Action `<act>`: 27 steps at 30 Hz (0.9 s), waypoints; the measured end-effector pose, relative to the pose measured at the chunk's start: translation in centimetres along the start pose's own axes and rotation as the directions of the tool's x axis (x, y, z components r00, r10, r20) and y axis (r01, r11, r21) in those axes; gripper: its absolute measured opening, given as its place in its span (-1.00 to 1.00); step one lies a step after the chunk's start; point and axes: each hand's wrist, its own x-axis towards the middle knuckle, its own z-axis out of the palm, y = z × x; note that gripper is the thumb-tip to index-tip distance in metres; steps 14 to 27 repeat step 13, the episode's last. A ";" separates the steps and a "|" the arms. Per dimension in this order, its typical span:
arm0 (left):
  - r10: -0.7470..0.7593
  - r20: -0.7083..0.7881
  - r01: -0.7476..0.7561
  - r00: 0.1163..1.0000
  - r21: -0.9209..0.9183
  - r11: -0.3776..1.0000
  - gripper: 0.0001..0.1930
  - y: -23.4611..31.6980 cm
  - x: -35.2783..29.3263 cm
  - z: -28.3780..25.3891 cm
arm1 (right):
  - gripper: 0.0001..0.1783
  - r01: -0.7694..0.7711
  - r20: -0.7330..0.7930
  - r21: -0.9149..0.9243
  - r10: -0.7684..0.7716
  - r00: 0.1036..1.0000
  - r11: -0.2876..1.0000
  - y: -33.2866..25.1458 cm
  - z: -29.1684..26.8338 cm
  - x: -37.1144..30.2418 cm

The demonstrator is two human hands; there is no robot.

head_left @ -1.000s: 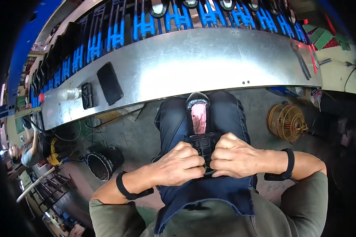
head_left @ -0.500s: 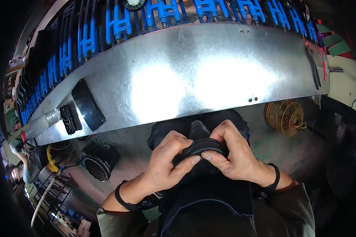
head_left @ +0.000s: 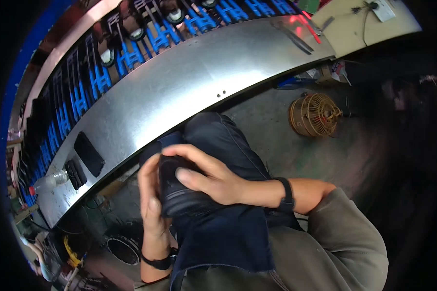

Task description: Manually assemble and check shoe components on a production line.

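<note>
Close to my lap is a black tapered piece [head_left: 176,200] with a ridged, rounded near edge; its exact kind cannot be made out. My left hand [head_left: 153,196] lies along its left side, fingers pointing up. Across its top and right side curves my right hand [head_left: 212,178], thumb and fingers pressing on it. The two hands grip it between them, and the fingertips nearly meet at its far end. Motion blurs the fingers slightly, and the underside of the piece is hidden.
A shiny metal table [head_left: 179,92] runs ahead of me. On its left lie a phone [head_left: 89,153], a black case [head_left: 75,175] and a clear bottle [head_left: 51,182]; pliers [head_left: 298,41] lie far right. Blue forked frames [head_left: 162,35] line its back. A wicker basket [head_left: 314,115] and a black bucket [head_left: 124,250] are on the floor.
My view and body have turned to the right. The black piece and both hands are now further left in view. My hands have shifted from pinching its near edge to clasping its sides.
</note>
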 end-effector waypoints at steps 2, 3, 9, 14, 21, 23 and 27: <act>0.066 -0.111 -0.069 0.992 -0.024 0.997 -0.17 -1.4 -0.1 1.2 | -0.40 0.082 -0.086 -0.015 -0.083 0.993 0.996 -0.2 1.0 0.4; 0.250 -0.024 -0.247 0.968 0.083 0.965 -0.18 0.4 -0.2 1.9 | -0.36 0.355 -0.026 -0.154 -0.363 0.931 0.922 -1.4 0.6 0.2; 0.511 -0.229 -0.491 0.829 0.140 0.860 -0.25 5.1 -1.4 -1.0 | -0.15 0.625 -0.025 -0.237 -0.648 0.761 0.744 -7.8 1.0 0.8; 0.042 -0.282 -0.092 0.959 -0.165 0.982 -0.12 -0.4 -1.0 -4.8 | -0.06 0.058 0.004 0.202 -0.060 0.998 0.978 -1.6 3.3 3.6; 0.042 -0.282 -0.092 0.959 -0.165 0.982 -0.12 -0.4 -1.0 -4.8 | -0.06 0.058 0.004 0.202 -0.060 0.998 0.978 -1.6 3.3 3.6; 0.042 -0.282 -0.092 0.959 -0.165 0.982 -0.12 -0.4 -1.0 -4.8 | -0.06 0.058 0.004 0.202 -0.060 0.998 0.978 -1.6 3.3 3.6; 0.042 -0.282 -0.092 0.959 -0.165 0.982 -0.12 -0.4 -1.0 -4.8 | -0.06 0.058 0.004 0.202 -0.060 0.998 0.978 -1.6 3.3 3.6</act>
